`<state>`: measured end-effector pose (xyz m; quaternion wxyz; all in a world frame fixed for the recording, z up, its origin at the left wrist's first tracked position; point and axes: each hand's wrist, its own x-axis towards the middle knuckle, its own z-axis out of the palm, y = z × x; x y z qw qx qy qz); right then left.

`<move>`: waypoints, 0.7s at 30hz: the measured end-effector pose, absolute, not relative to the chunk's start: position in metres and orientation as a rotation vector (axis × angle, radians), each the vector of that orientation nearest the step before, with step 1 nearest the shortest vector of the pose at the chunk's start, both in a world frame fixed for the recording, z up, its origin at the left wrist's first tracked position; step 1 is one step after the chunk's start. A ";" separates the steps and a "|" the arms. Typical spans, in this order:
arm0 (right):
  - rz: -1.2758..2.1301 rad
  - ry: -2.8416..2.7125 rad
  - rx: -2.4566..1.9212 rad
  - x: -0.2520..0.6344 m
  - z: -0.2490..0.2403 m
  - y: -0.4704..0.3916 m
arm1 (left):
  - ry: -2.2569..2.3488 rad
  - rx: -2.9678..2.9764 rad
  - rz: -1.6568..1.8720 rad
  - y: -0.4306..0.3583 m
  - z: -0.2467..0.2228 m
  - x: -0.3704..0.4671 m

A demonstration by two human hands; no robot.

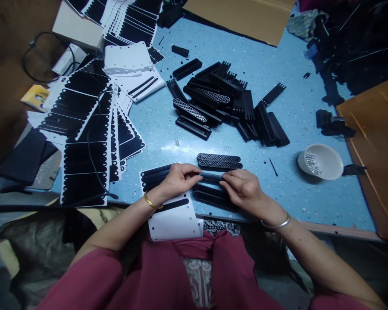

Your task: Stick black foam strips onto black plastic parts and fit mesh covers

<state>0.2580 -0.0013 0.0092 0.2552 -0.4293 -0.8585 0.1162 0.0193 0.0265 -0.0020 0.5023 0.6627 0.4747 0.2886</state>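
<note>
A narrow black strip with rounded ends point(211, 177) is stretched level between my hands. My left hand point(179, 180) pinches its left end, and the fingers of my right hand point(245, 189) close on its right end. Just below the strip, black plastic bars point(211, 197) lie side by side at the table edge, partly covered by my right hand. Above it rest two bars with a mesh-patterned face point(219, 161). Under my left wrist, a white backing sheet with black strips on it point(174, 221) hangs over the edge.
A heap of black plastic bars point(220, 94) covers the middle of the blue table point(155, 129). Stacked sheets of black strips point(84, 168) and a black cable point(92, 159) are at left. A white cup with small metal pieces point(331, 161) stands right, near cardboard point(375, 150).
</note>
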 end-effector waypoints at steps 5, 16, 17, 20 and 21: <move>0.305 -2.317 -1.189 0.256 0.010 -0.003 | 1.121 1.614 0.719 0.028 -0.001 0.020; 0.285 -2.321 -1.197 0.255 0.010 -0.003 | 1.156 1.349 0.668 0.030 0.006 0.026; 0.291 -2.322 -1.200 0.255 0.009 -0.003 | 1.159 1.321 0.654 0.030 0.007 0.026; 0.309 -2.314 -1.196 0.255 0.009 -0.003 | 1.173 1.320 0.653 0.030 0.008 0.026; 0.316 -2.307 -1.193 0.255 0.010 -0.003 | 1.180 1.362 0.671 0.030 0.008 0.027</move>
